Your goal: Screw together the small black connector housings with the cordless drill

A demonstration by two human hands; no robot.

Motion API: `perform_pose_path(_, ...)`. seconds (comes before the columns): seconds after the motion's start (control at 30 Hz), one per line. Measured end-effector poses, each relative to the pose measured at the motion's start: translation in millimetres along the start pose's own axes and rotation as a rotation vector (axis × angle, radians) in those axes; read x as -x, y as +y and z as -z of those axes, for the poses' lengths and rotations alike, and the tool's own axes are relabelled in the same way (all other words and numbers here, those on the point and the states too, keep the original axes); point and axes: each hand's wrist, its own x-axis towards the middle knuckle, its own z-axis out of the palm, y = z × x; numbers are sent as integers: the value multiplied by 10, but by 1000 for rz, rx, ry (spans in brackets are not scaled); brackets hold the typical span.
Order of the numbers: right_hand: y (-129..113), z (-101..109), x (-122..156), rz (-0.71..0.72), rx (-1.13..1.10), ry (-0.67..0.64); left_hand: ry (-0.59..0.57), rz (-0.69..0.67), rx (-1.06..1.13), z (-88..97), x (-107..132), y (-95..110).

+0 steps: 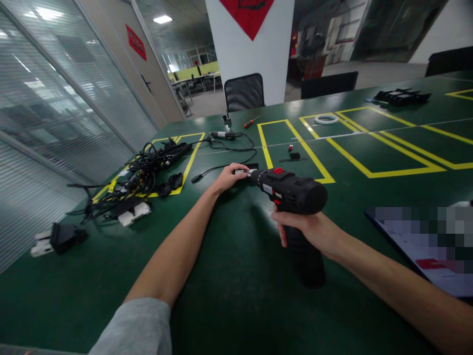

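Note:
A black cordless drill [295,193] with red accents is gripped in my right hand [308,228], its chuck pointing left and away. My left hand [228,178] rests on the green table [221,296], fingers closed on a small black part [253,166] with a pale piece showing on it. The drill's tip meets this part near my left fingertips; whether a screw sits there is too small to tell. Just beyond my left hand, a black cable with a connector [197,178] lies on the table.
Tangled black cables [148,170] and black-and-white parts [135,213] lie at left. An orange screwdriver [251,122], a black-and-silver tool [221,134], a white ring [325,119] and black parts [402,96] lie farther back. A clipboard [402,246] is at right. Yellow tape [406,173] marks rectangles.

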Motion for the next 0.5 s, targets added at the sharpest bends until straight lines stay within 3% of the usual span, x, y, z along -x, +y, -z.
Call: perform_pose_path(0.5, -23, -7, 15, -12, -31, -13, -7, 16, 12, 9, -1, -36)
